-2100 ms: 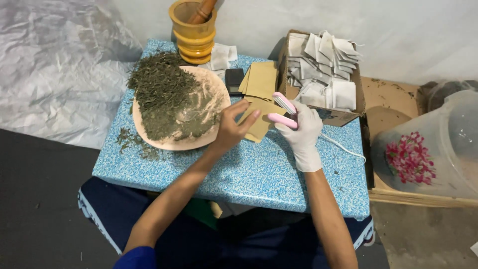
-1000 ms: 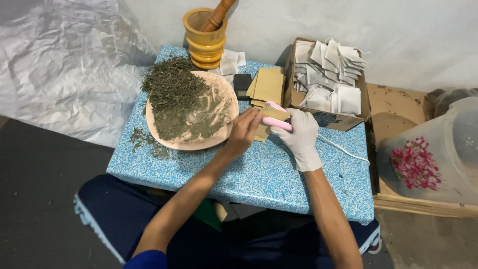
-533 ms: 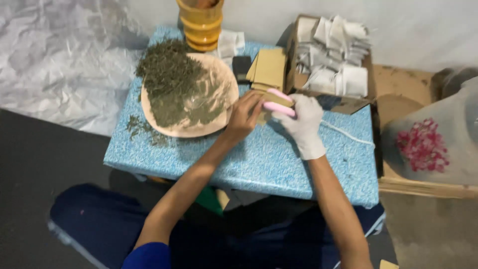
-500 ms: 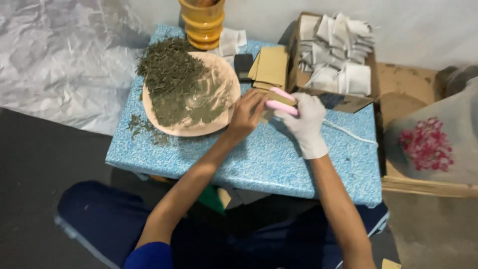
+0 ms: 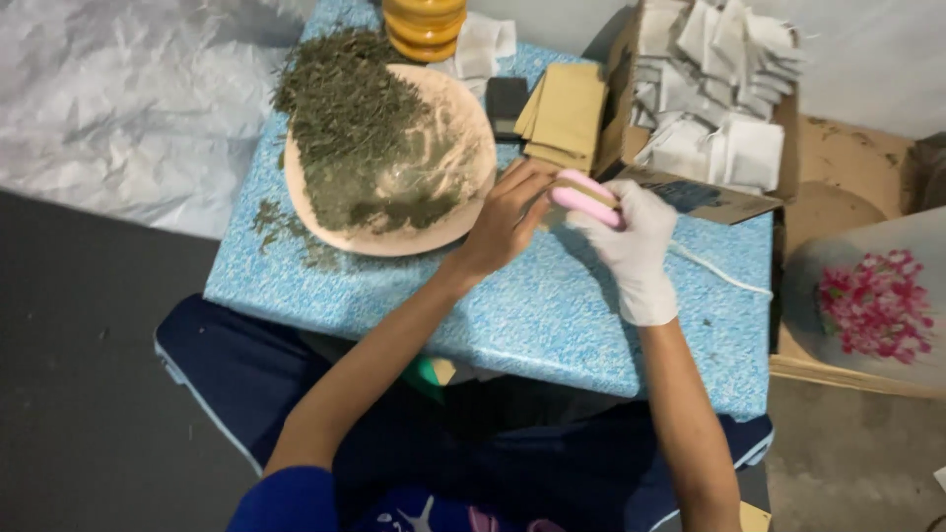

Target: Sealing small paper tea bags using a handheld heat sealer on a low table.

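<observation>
My right hand [image 5: 631, 234], in a white glove, grips a small pink clamp-like sealer [image 5: 583, 200] with a white cord [image 5: 717, 273]. The sealer is pressed shut over the edge of a brown paper pouch [image 5: 566, 187]. My bare left hand [image 5: 508, 215] holds the same pouch from the left, fingers pinched on it. Both hands hover just above the blue speckled table [image 5: 512, 315], right of a round peach plate [image 5: 471, 202] heaped with dried green leaves [image 5: 355, 118].
A stack of brown pouches [image 5: 567, 113] and a small black device [image 5: 506, 101] lie behind my hands. A cardboard box of white filter bags [image 5: 719, 99] stands at the back right. A yellow mortar [image 5: 426, 22] is at the back edge. A flowered plastic container [image 5: 872, 296] sits right of the table.
The pink sealer was open 2 s ago and has since closed on the brown pouch; my hands stay together on it. The camera has tilted down and shifted.
</observation>
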